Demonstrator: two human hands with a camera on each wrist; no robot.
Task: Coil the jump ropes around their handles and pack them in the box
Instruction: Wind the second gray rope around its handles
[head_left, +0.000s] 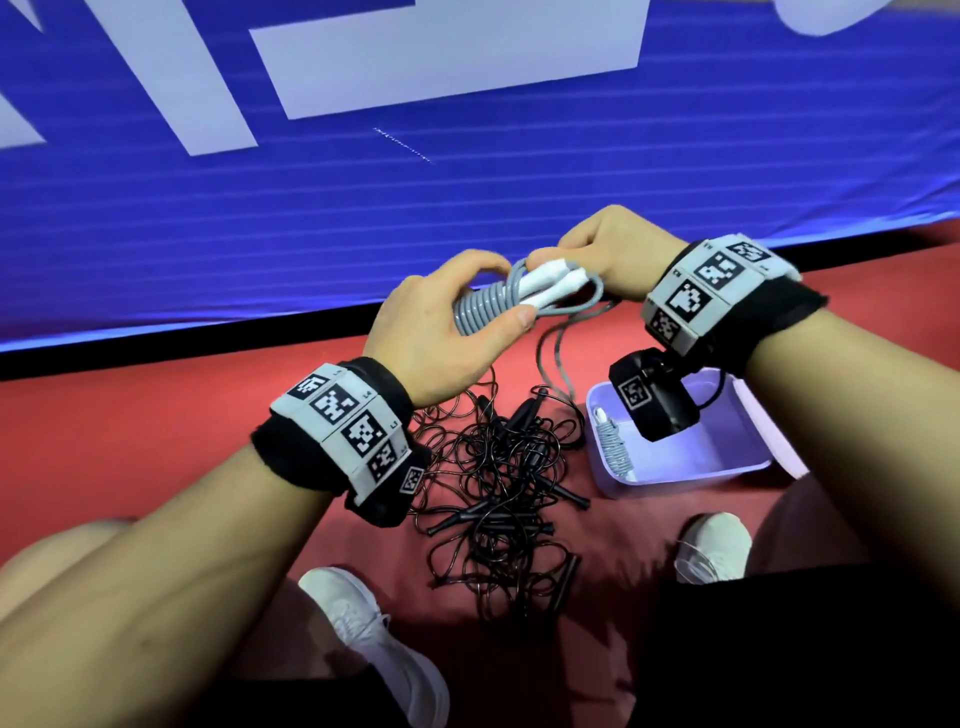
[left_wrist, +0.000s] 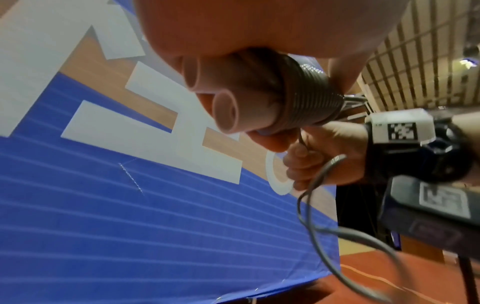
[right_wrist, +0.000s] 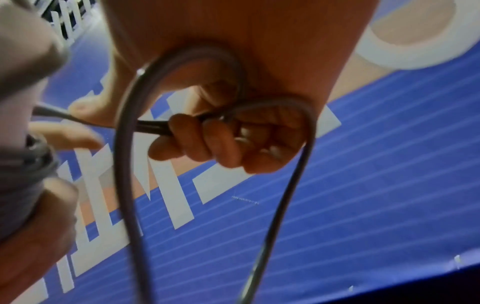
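My left hand (head_left: 441, 322) grips a pair of white handles (head_left: 545, 283) with grey rope coiled round them (head_left: 480, 306); the left wrist view shows the handle ends (left_wrist: 221, 111) and the coil (left_wrist: 303, 96) from below. My right hand (head_left: 613, 260) holds the loose grey rope (right_wrist: 130, 156) in curled fingers (right_wrist: 197, 142), right beside the handles. A slack loop (head_left: 556, 358) hangs down to the floor. The lilac box (head_left: 727, 467) at the right holds one coiled grey rope (head_left: 613, 441).
A tangle of black jump ropes (head_left: 498, 483) with black handles lies on the red floor between my knees. A blue mat (head_left: 467, 182) with white lettering lies beyond. White shoes (head_left: 374, 639) sit below the tangle.
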